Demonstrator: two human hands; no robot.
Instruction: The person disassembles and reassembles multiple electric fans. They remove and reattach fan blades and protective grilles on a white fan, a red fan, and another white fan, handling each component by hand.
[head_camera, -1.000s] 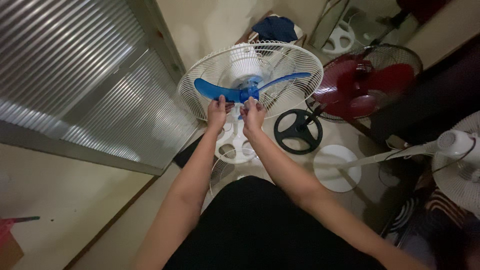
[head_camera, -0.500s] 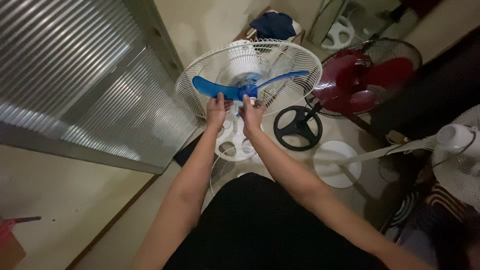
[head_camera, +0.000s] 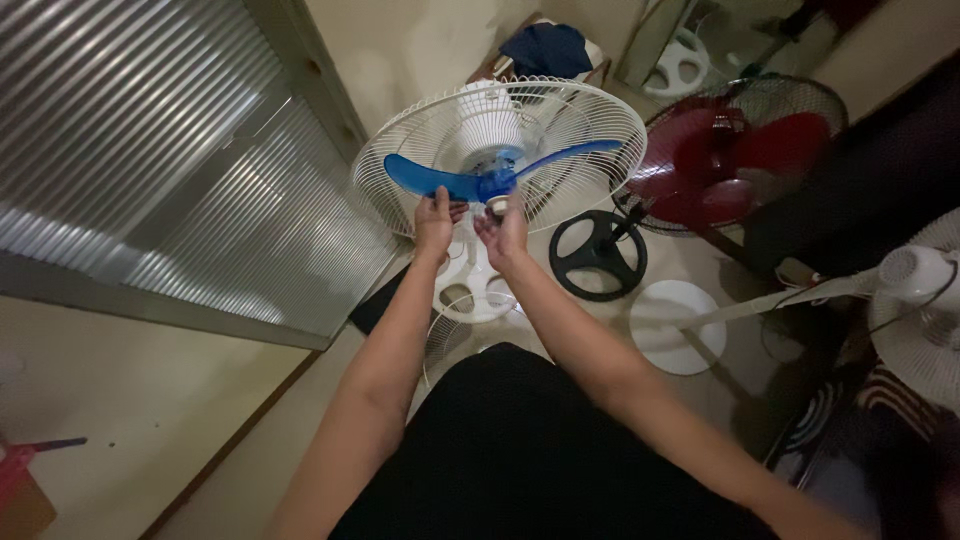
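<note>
Item: translucent blue three-bladed plastic fan propeller (head_camera: 480, 178) in white wire guard (head_camera: 610, 170); my left hand (head_camera: 433, 222) pinches one blade, my right hand (head_camera: 503, 232) grips the hub. Light, flexible, probably brittle; I'd hold the hub.

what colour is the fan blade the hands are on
Blue, translucent-looking blade, set against the white guard; head view.

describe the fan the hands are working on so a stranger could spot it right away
Beside the corrugated metal shutter, the white wire fan guard faces up at the person. Both the left hand and right hand touch its hub. Only it has a blue blade; its neighbour's is red.
</note>
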